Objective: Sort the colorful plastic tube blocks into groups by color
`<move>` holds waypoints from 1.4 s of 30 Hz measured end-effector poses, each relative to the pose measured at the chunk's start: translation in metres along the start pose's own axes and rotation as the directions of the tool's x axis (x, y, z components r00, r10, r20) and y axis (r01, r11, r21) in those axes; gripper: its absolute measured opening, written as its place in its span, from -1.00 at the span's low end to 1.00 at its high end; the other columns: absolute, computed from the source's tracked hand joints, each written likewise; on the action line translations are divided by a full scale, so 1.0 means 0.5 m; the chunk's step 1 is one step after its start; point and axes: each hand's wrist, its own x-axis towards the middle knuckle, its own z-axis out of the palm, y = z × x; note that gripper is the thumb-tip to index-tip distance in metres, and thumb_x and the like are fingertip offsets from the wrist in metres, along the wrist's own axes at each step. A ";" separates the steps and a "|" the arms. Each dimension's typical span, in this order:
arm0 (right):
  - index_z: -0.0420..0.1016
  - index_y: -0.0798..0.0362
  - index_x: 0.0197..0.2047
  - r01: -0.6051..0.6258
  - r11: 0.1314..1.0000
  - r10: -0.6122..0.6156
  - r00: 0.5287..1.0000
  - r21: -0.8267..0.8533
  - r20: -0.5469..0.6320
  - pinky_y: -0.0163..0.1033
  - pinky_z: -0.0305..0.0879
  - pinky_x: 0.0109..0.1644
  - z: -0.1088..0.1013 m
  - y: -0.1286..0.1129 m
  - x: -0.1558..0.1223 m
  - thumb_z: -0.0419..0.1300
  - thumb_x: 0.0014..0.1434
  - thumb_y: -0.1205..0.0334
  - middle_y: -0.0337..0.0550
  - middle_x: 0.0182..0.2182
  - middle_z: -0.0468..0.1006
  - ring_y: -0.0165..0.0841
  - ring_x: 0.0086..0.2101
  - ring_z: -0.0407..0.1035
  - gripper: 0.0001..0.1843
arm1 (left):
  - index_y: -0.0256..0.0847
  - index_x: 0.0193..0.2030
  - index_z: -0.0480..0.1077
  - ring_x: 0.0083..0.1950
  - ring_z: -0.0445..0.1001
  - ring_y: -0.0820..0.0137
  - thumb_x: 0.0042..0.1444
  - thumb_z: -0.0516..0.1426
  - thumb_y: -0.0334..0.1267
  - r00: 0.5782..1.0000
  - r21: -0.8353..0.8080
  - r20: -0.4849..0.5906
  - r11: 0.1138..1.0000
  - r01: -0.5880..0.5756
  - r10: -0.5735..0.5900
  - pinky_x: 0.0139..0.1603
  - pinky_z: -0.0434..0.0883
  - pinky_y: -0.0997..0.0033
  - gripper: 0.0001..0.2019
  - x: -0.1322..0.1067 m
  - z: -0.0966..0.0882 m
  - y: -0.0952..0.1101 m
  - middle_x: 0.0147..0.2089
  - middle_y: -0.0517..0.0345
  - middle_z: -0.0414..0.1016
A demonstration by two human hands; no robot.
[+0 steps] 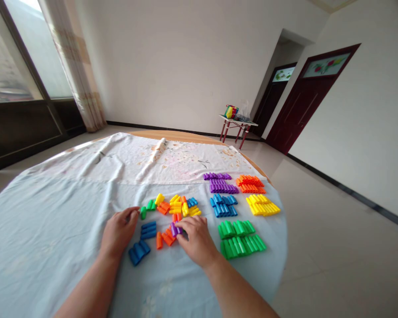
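Note:
Small plastic tube blocks in several colours lie on a cloth-covered table. My right hand [199, 236] pinches purple tube blocks [175, 229] between thumb and fingers, above orange tube blocks [167, 237]. To the left, my left hand [119, 232] rests on the cloth with its fingers curled together. Its fingertips are beside a green tube block [143, 213]; whatever they may hold is hidden. Blue tube blocks [148, 230] lie between the hands, with another blue group [139, 252] nearer me. Yellow tube blocks [175, 205] lie in the loose cluster beyond.
Sorted rows stand on the right: purple [223, 186], orange [251, 184], blue [223, 206], yellow [262, 206] and green [241, 240]. The tablecloth [69, 216] has folds at left. Past the round table's edge is a small side table [239, 121] with a colourful bag [231, 111].

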 end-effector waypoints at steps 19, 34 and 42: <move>0.51 0.04 -0.09 -0.337 0.939 0.309 0.910 -0.061 -0.275 -0.25 0.39 -0.13 -0.243 0.259 0.090 0.17 0.07 0.38 -0.14 -0.22 0.58 -0.38 -0.29 0.46 -0.70 | -0.04 -0.20 0.52 -0.21 0.52 0.19 -0.01 -0.03 0.04 0.997 0.031 0.063 0.999 0.035 -0.037 -0.22 0.38 0.32 -0.60 0.029 0.008 -0.023 -0.26 0.11 0.59; 0.52 0.09 -0.07 -0.486 0.792 0.445 0.874 -0.369 -0.195 -0.23 0.20 0.11 -0.265 0.427 0.128 0.15 0.12 0.44 0.00 -0.08 0.55 -0.27 -0.01 0.39 -0.70 | 0.12 -0.25 0.51 -0.28 0.50 0.25 0.02 0.00 0.08 0.999 0.038 0.041 0.999 0.023 -0.025 -0.27 0.37 0.34 -0.69 0.060 0.050 -0.100 -0.31 0.26 0.58; 0.51 0.07 -0.04 -0.502 0.750 0.489 0.859 -0.432 -0.150 -0.26 0.18 0.12 -0.256 0.450 0.137 0.13 0.14 0.45 -0.03 -0.05 0.54 -0.30 0.00 0.38 -0.67 | -0.03 -0.14 0.50 -0.21 0.50 0.24 0.06 -0.11 0.12 0.992 0.090 0.121 0.995 0.029 -0.040 -0.19 0.37 0.35 -0.52 0.050 0.032 -0.067 -0.20 0.11 0.58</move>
